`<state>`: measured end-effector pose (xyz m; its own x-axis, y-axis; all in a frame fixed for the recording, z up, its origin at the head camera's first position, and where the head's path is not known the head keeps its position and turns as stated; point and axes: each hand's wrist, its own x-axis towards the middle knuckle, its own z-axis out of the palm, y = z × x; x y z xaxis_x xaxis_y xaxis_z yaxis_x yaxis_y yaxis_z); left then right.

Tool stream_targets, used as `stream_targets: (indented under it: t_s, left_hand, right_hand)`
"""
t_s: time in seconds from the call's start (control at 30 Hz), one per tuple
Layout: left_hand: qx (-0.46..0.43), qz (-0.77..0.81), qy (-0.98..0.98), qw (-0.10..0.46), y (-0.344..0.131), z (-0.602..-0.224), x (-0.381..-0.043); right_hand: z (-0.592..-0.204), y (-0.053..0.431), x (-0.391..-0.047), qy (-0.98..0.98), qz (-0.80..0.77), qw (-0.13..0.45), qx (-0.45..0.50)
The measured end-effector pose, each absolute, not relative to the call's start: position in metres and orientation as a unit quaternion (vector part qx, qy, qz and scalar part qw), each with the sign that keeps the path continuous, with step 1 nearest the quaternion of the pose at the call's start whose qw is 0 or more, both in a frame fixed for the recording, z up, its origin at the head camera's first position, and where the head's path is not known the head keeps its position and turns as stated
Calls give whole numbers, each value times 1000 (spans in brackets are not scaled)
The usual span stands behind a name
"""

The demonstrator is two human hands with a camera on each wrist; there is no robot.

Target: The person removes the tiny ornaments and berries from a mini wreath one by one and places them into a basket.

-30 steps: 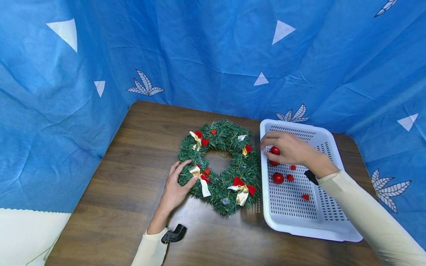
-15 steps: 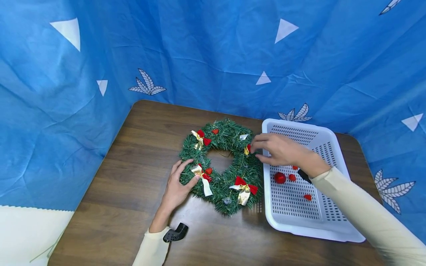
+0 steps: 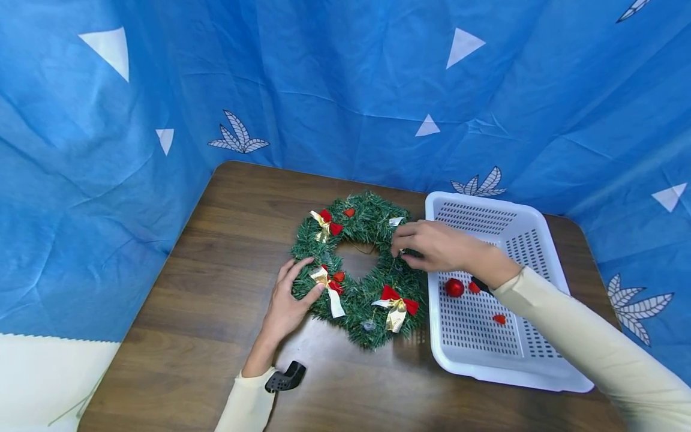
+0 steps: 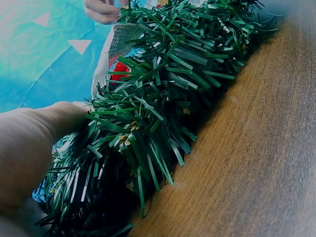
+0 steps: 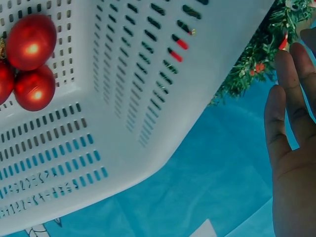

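A green artificial Christmas wreath (image 3: pixel 372 215) lies flat on the table, trimmed with red-and-gold bows and small red pieces. At its near left, my left hand (image 3: pixel 284 303) holds the rim, thumb across the ribbon of one bow (image 3: pixel 326 282). The left wrist view has that thumb (image 4: pixel 66 118) right on the green tinsel. My right hand (image 3: pixel 434 245) is over the wreath's right side with bent fingers, covering the small bow there. Red shows beside its fingertips (image 5: pixel 286 61) in the right wrist view; I cannot tell whether they pinch anything.
A white perforated plastic basket (image 3: pixel 439 354) stands right of the wreath, under my right forearm. Red Christmas balls (image 5: pixel 32 42) and small red pieces (image 3: pixel 499 319) lie inside. The wooden table (image 3: pixel 216 264) backs onto a blue curtain (image 3: pixel 335 90).
My right hand has moved left from over the balls in the basket to the wreath's right side, where it now hides the small bow. My left hand has stayed on the rim.
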<state>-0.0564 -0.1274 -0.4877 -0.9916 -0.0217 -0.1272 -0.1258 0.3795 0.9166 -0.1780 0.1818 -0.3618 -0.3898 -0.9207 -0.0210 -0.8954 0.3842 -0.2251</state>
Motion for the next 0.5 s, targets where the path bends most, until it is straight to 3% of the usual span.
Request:
stream_targets:
  t_s: [0.5]
  left_hand:
    - [-39,556,829,43,-128,-489,-57]
  right_hand:
    - [-356,155,-171,813,-101,102,-564]
